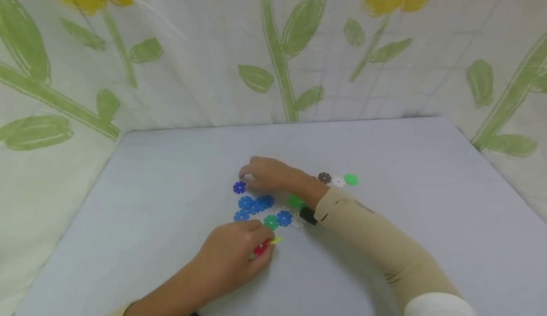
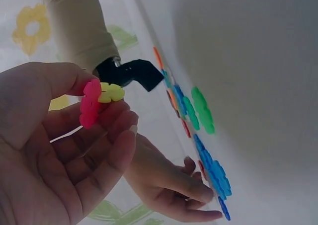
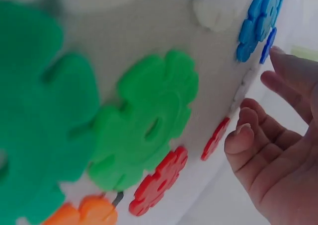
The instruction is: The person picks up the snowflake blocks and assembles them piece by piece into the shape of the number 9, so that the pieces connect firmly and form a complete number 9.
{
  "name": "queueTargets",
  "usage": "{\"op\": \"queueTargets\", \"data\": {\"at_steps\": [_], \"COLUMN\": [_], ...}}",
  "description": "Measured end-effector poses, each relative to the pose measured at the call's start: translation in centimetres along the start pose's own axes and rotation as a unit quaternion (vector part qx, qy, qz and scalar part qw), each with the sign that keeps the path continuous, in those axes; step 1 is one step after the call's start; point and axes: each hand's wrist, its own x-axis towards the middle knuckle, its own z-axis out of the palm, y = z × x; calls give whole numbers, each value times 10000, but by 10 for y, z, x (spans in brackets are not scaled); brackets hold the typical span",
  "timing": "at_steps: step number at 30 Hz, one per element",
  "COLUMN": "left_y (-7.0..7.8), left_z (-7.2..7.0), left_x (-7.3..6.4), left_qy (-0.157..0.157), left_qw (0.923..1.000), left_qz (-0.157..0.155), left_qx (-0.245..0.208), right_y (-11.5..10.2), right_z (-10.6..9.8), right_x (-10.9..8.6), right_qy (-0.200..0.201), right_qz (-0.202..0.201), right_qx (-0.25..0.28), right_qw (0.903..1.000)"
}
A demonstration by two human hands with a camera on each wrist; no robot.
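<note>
My left hand (image 1: 231, 249) pinches a pink-red notched flower-shaped disc (image 2: 90, 106) between thumb and finger. A yellow disc (image 2: 112, 92) is joined to it at an angle. Farther up the table, my right hand (image 1: 269, 174) reaches over the surface with relaxed, slightly bent fingers and nothing held between them. Its fingertips are beside a dark blue disc (image 1: 239, 187); in the right wrist view the thumb tip is at that disc's edge, and I cannot tell if they touch. Lighter blue discs (image 1: 255, 205) overlap in a cluster between the two hands.
A teal-green disc (image 1: 271, 222), a blue disc (image 1: 284, 218) and white discs (image 1: 298, 220) lie right of the cluster. Behind the right forearm lie a brown disc (image 1: 325, 177) and a bright green disc (image 1: 351, 179). Red discs (image 3: 160, 181) show under the right wrist. A flower-painted curtain (image 1: 192, 69) hangs behind.
</note>
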Motion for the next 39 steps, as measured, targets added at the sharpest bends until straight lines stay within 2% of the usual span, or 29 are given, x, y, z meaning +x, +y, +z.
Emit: {"op": "queueTargets", "data": {"at_steps": [4, 9, 20, 29, 34, 39], "left_y": [3, 5, 6, 4, 1, -11], "left_z": [-2, -3, -3, -2, -3, -10], "left_x": [-2, -2, -2, -1, -1, 1], "left_qy": [-200, -161, -47, -94, 220, 889], "left_qw": [9998, 9998, 9999, 9998, 9997, 9960], "left_qz": [22, 133, 156, 150, 92, -3], "left_qx": [-25, -44, 17, -6, -6, 43], "right_y": [-7, -14, -15, -16, -9, -1], "right_z": [1, 0, 0, 0, 1, -5], "right_x": [6, 11, 15, 14, 10, -5], "right_qy": [-83, -134, -239, -32, 240, 483], "right_qz": [-21, 46, 423, 298, 43, -194], "right_qx": [-290, -306, 321, 828, 1253, 1972], "right_qw": [9995, 9994, 9983, 9961, 9918, 9790]}}
